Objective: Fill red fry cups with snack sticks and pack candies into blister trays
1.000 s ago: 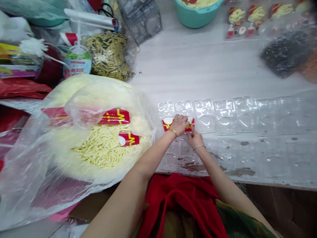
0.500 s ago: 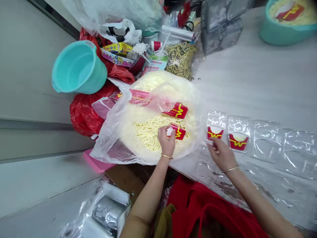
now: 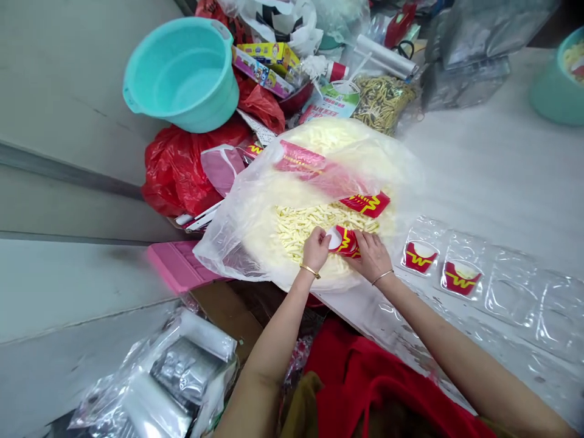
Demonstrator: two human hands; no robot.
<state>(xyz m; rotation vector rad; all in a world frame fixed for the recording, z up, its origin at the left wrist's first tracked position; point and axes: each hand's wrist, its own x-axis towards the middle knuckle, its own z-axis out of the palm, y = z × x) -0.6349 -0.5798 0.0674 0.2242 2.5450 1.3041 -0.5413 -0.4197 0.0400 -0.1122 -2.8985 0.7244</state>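
Note:
My left hand (image 3: 316,250) pinches the white end of a small red fry carton (image 3: 345,241) with a yellow zigzag mark. My right hand (image 3: 371,257) is closed on the carton's other end; its thumb is partly hidden. Both hands are over a large clear plastic bag (image 3: 255,237) that lies open on the table. Loose pale yellow fry-shaped pieces (image 3: 296,228) fill it. More red cartons (image 3: 371,204) lie on the pieces, partly under the film. To the right, a filled red carton (image 3: 420,258) and a second filled carton (image 3: 462,278) sit in clear plastic pockets.
Further clear pockets (image 3: 511,292) continue right along the table (image 3: 474,164). A turquoise basin (image 3: 182,73) rests at upper left above red plastic bags (image 3: 182,170). Behind stand a bag of brownish sticks (image 3: 383,103) and grey plastic packs (image 3: 469,79). A teal tub (image 3: 554,85) is at far right.
My right hand has moved left from the filled pockets to the carton that my left hand holds. The view has shifted, so the surroundings sit differently.

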